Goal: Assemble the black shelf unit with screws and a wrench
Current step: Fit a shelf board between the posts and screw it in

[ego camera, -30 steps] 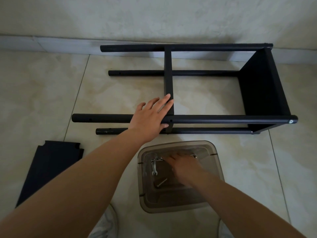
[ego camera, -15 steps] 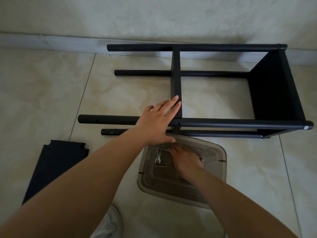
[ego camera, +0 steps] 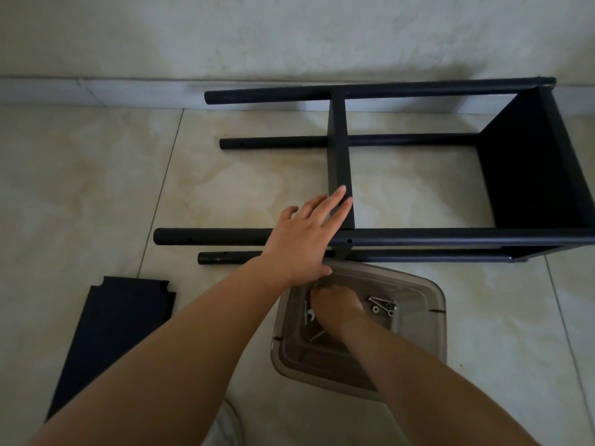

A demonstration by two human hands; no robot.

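Shelf unit [ego camera: 341, 162] shifted right, right hand [ego camera: 338, 309] fingers hidden in bin [ego camera: 431, 320]

1. The shelf unit [ego camera: 418, 236] is showing matt black tubes, looking like painted metal, smooth, with a faint sheen along the tops.
2. Its panels are reading as flat matt black; the material cannot be told.
3. The loose panel [ego camera: 112, 333] is looking matt black, faintly textured.
4. The bin [ego camera: 431, 317] is showing smoky translucent plastic, smooth and slightly glossy.
5. The screws [ego camera: 381, 305] are gleaming as bright bare metal.
6. The wrench [ego camera: 308, 315] is shining silvery metal.
7. The floor [ego camera: 80, 188] is showing glossy marbled beige tile.
8. The wall [ego camera: 289, 33] is looking pale, matt and mottled.
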